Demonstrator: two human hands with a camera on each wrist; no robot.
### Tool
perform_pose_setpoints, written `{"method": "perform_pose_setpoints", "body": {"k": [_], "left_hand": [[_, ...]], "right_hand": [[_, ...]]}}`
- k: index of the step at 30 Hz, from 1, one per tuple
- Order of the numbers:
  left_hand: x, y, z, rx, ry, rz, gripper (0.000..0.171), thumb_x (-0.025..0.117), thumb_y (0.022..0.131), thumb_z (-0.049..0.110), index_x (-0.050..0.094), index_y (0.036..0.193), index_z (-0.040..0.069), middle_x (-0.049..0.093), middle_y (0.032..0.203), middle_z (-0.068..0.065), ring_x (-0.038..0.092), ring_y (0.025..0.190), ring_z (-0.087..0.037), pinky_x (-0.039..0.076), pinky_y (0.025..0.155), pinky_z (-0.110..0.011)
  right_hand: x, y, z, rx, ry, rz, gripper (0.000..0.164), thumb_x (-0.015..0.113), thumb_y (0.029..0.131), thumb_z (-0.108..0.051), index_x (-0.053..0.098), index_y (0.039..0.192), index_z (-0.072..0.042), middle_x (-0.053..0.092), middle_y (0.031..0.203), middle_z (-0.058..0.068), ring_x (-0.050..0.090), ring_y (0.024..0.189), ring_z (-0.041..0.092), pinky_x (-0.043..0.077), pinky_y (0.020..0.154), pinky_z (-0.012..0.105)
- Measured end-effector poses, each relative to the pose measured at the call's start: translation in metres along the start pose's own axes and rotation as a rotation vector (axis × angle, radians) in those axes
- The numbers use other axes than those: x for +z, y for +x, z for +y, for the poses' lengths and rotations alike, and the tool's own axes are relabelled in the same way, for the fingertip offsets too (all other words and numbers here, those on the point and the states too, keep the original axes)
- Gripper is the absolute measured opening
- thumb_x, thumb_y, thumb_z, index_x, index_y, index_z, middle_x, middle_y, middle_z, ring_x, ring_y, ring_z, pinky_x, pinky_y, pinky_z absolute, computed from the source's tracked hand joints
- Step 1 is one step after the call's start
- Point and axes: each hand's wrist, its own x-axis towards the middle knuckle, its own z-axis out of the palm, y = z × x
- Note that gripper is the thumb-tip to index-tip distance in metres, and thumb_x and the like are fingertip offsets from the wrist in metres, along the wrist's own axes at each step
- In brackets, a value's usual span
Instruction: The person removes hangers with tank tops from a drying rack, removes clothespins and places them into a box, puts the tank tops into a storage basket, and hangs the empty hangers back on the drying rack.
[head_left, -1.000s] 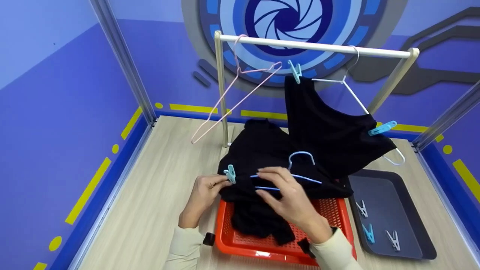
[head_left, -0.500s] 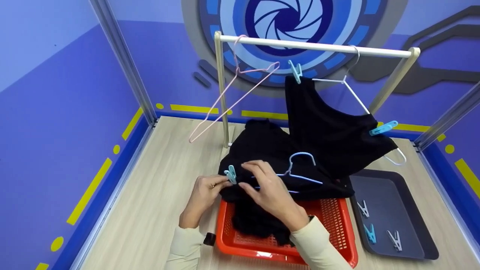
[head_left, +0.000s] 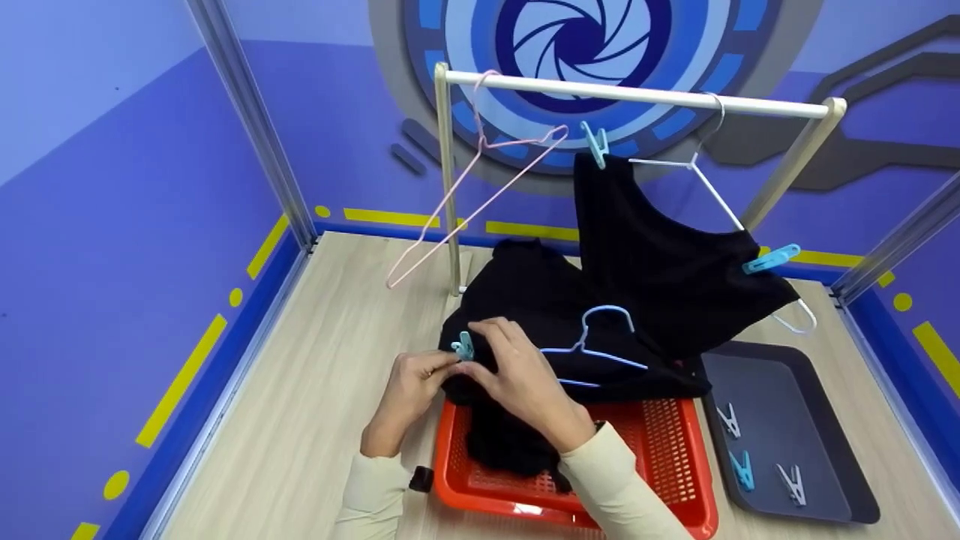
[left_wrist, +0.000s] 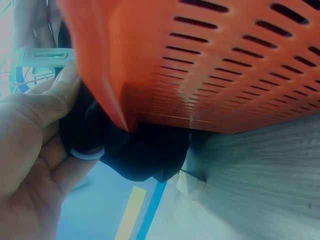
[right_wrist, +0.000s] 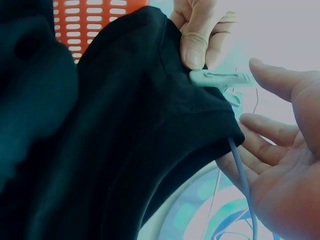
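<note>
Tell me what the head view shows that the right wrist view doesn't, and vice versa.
Only the head view: the gray tray and the blue clip lying in it. Only the right wrist view: the palm side of the right hand. Both: the left hand, pinched black garment, teal clip, blue hanger and red basket.

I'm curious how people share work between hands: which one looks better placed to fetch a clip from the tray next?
Probably the right hand: it appears to grip nothing and is nearer the gray tray, while the left hand pinches the lower black garment.
</note>
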Motion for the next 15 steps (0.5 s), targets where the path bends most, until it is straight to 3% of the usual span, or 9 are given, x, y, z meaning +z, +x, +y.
{"method": "perform_pose_setpoints", "body": {"k": [8,15], "left_hand": [[-0.0010,-0.0018,-0.0005,-0.038,-0.006,-0.021,0.009,0.080,0.087,-0.005,0.083,0.093,0.001,0.080,0.091,-0.008,0.076,0.081,-0.019,0.060,0.074,-0.028],[-0.0002,-0.0012,-0.0007,-0.014,0.027,-0.007,0.012,0.083,0.084,-0.007,0.079,0.085,0.005,0.077,0.083,-0.004,0.072,0.075,-0.013,0.058,0.068,-0.026]], "right_hand": [[0.0052,0.0060,-0.0051,0.077,0.080,-0.073,0.049,0.083,0.095,-0.026,0.065,0.131,0.004,0.069,0.118,0.013,0.066,0.106,0.026,0.057,0.093,0.040],[0.0105,0.0090,-0.0072,0.126,0.186,-0.066,0.042,0.085,0.093,-0.015,0.067,0.127,0.003,0.071,0.114,0.012,0.070,0.103,0.025,0.058,0.092,0.040]]}}
